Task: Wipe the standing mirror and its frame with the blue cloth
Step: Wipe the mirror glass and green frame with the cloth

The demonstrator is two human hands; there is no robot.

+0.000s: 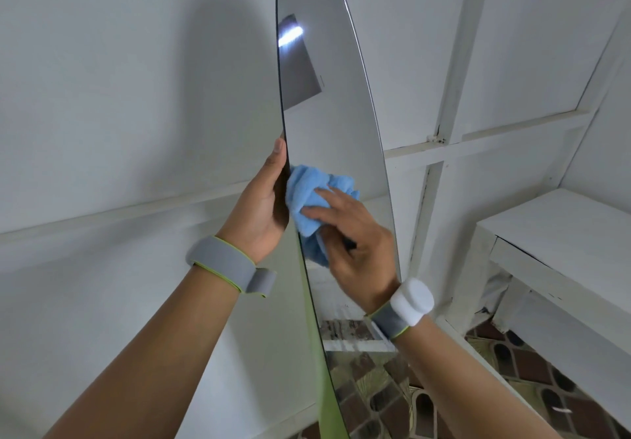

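Observation:
A tall, narrow standing mirror (327, 97) with a thin dark edge rises through the middle of the view, turned almost edge-on. My left hand (259, 206) grips its left edge at mid height, thumb lying along the rim. My right hand (355, 244) presses the bunched blue cloth (307, 189) flat against the glass just right of that edge, fingers spread over the cloth. The lower part of the left edge shows a green strip (317, 353). Both wrists carry grey bands.
White wall panels with raised battens (454, 97) stand behind the mirror. A white bench or table (560, 233) fills the right side. Patterned brown floor tiles (532, 377) lie below it and are reflected in the mirror's lower part.

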